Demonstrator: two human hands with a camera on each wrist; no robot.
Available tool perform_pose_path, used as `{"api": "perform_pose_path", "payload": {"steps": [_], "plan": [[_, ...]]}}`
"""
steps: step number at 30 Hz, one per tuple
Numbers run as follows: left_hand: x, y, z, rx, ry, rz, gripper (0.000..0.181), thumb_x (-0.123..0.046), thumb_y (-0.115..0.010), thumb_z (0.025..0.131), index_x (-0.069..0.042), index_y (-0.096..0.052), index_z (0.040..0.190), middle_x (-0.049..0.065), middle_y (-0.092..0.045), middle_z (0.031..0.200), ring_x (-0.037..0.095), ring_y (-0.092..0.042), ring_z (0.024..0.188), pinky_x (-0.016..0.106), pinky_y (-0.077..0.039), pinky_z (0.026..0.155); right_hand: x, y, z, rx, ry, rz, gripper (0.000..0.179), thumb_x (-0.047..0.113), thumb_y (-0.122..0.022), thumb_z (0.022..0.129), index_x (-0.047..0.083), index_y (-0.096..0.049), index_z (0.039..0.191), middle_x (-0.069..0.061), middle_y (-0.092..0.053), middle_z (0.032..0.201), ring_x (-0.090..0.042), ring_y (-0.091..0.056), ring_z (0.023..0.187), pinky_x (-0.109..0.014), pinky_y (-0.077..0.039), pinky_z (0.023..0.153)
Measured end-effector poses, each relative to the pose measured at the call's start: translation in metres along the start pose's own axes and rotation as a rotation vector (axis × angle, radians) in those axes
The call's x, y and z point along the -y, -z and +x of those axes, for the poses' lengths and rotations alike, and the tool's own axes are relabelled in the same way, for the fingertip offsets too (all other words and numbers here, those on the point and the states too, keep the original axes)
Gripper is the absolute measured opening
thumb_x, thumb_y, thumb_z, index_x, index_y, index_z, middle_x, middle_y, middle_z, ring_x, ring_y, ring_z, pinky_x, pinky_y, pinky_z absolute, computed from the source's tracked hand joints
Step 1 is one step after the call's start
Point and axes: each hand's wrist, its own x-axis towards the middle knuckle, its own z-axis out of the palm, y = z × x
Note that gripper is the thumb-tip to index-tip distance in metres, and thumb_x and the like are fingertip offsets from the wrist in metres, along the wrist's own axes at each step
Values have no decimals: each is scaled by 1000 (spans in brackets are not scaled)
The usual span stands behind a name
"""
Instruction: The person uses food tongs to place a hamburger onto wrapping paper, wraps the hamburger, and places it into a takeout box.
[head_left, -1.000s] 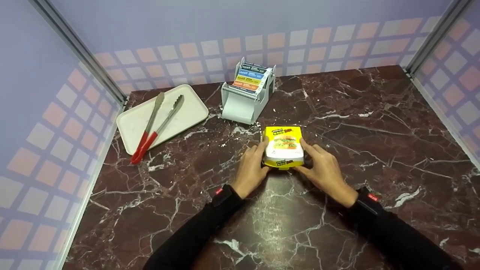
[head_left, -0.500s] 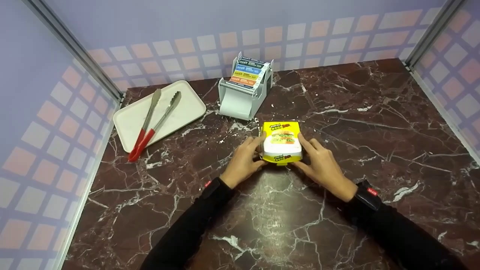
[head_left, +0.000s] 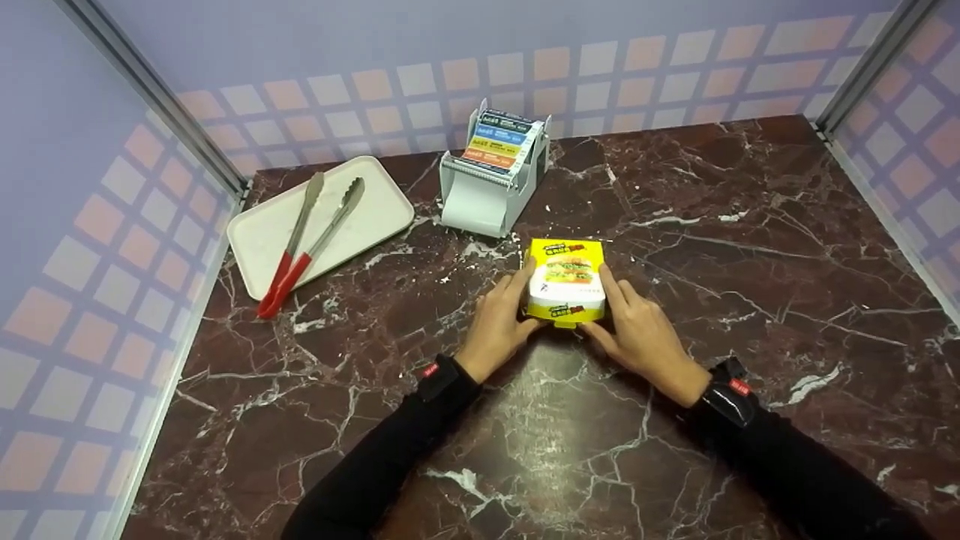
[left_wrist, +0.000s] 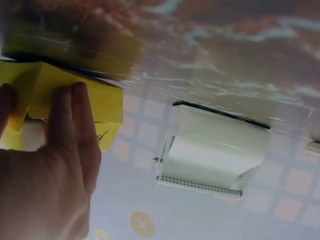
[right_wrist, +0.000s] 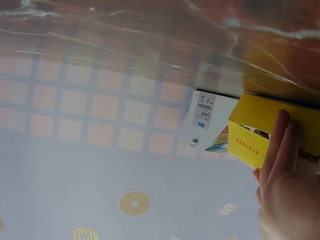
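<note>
A yellow and white burger box (head_left: 568,279) with a burger picture on its lid sits on the marble-patterned table, front flap facing me. My left hand (head_left: 495,322) holds its left side, the thumb at the front lower edge. On the opposite side my right hand (head_left: 641,334) grips it the same way. In the left wrist view, two fingers of the left hand (left_wrist: 55,175) lie along the yellow side wall. The right wrist view shows fingers of the right hand (right_wrist: 290,175) against the other wall, beside a gap between lid and base. The inside is mostly hidden.
Behind the box stands a white label dispenser (head_left: 480,202) with several coloured rolls. To the left, red-handled tongs (head_left: 289,270) lie across a cream tray (head_left: 375,214), handles over its front edge. White crumbs dot the table near the dispenser. Tiled-pattern walls enclose the back and sides.
The head view has shifted slightly. Both hands stay at the box's sides, and the left thumb has edged inward along its front. Tray, tongs and dispenser have not moved.
</note>
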Motion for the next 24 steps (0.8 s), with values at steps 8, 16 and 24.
{"api": "perform_pose_path", "payload": {"steps": [8, 16, 24], "plan": [[-1, 7, -1, 15, 46, -84, 96, -1, -85, 80, -11, -35, 161, 17, -71, 117, 24, -70, 90, 27, -62, 82, 0, -1, 1, -1, 6, -15, 94, 36, -84, 86, -6, -37, 156, -21, -62, 99, -31, -59, 65, -43, -57, 57], [-7, 5, -5, -64, 38, 120, 94, -8, -89, 77, -16, -42, 158, 17, -74, 109, 28, -66, 96, 42, -57, 93, 1, 0, 3, 1, 16, -35, 95, 36, -85, 86, -4, -37, 156, -21, -62, 98, -30, -58, 63, -43, -57, 57], [-7, 6, -4, 81, 108, -34, 95, 0, -77, 87, -17, -26, 164, 16, -69, 111, 27, -60, 102, 43, -55, 96, 0, 0, 2, 7, -6, -27, 95, 34, -85, 85, -5, -36, 157, -23, -63, 101, -33, -60, 67, -45, -58, 59]]}}
